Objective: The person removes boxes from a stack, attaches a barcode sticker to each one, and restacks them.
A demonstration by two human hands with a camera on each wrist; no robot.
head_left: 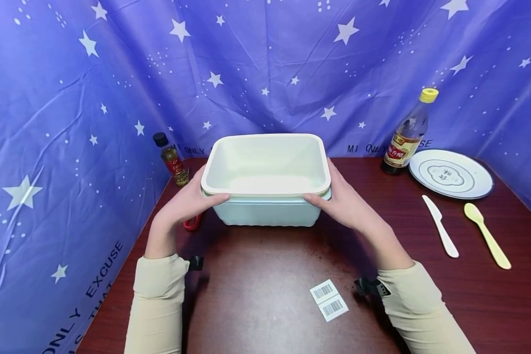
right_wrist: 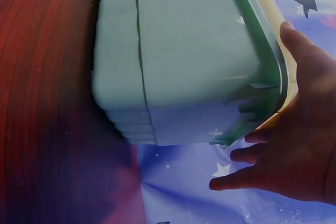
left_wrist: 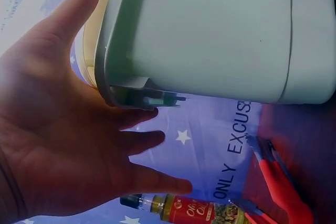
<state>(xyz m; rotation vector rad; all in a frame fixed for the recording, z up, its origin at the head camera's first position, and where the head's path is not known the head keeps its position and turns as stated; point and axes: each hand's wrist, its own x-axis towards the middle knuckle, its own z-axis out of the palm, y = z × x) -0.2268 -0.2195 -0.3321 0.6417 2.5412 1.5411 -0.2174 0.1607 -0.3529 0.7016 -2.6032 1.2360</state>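
Both the left hand (head_left: pixel 189 197) and right hand (head_left: pixel 346 199), we see, grip the white basket (head_left: pixel 265 162) by its rim, fingers (left_wrist: pixel 160 178) spread. It nests in the pale-blue tub (head_left: pixel 267 214), left of the yellow-capped bottle (head_left: pixel 407 135).

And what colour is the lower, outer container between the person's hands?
The outer container is pale blue-green; the head view shows it best.

- Bench (head_left: pixel 265 295): dark red-brown, wood-grained, glossy at lower centre
- Pale blue tub (head_left: pixel 265 212): centre; base contact hard to tell
- Oil bottle (head_left: pixel 174 161): upright, left of centre
- Red-handled tool (head_left: pixel 192 227): near it, partly hidden
- Dark sauce bottle (head_left: pixel 403 143), yellow-capped: upright, upper right
- White plate (head_left: pixel 445 174): just beside it
- White knife (head_left: pixel 440 226), yellow spoon (head_left: pixel 487 236): right
- Barcode labels (head_left: pixel 329 300): flat, lower centre-right
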